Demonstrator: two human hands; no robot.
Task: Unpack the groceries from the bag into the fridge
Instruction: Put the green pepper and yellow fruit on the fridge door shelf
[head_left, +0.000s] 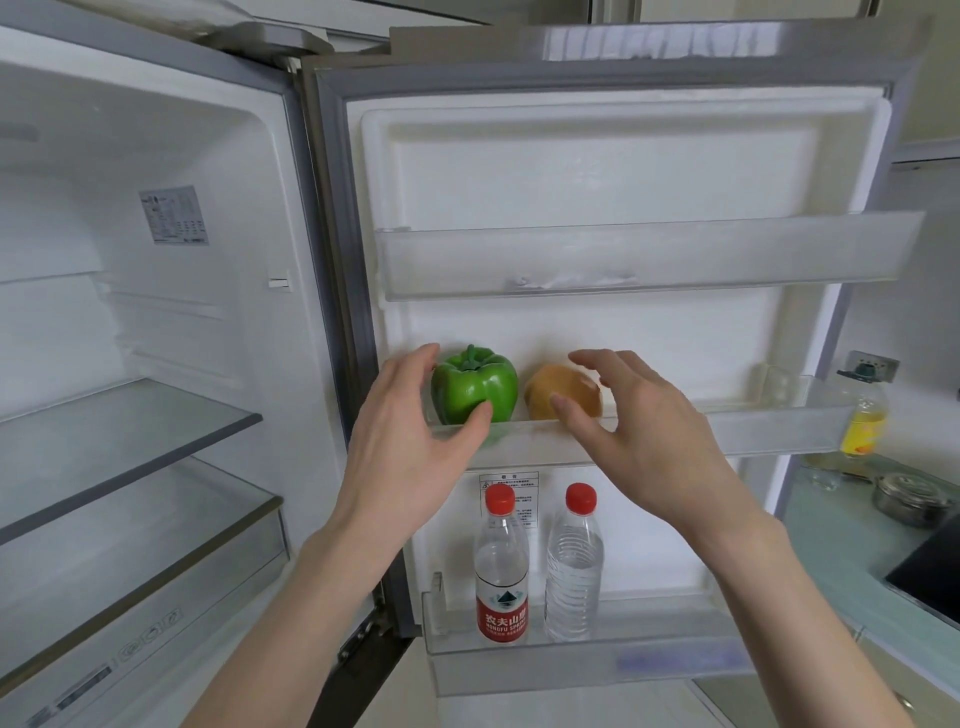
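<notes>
A green bell pepper (475, 389) sits in the middle door shelf (769, 431) of the open fridge. My left hand (410, 441) wraps its left side, thumb on its front and fingers behind. Right of the pepper on the same shelf lies a round brown bun-like item (569, 387). My right hand (639, 436) hovers by it with fingers spread; the thumb is in front of it and the fingers arch above without closing. Two water bottles with red caps, one red-labelled (501, 571) and one plain (574, 571), stand in the bottom door shelf. No bag is in view.
The top door shelf (649, 254) holds nothing visible. Glass shelves (130, 436) and a drawer (156, 571) fill the fridge interior at left. At right, a counter (841, 561) carries an oil bottle (865, 415), a metal pot (914, 501) and a black cooktop (935, 577).
</notes>
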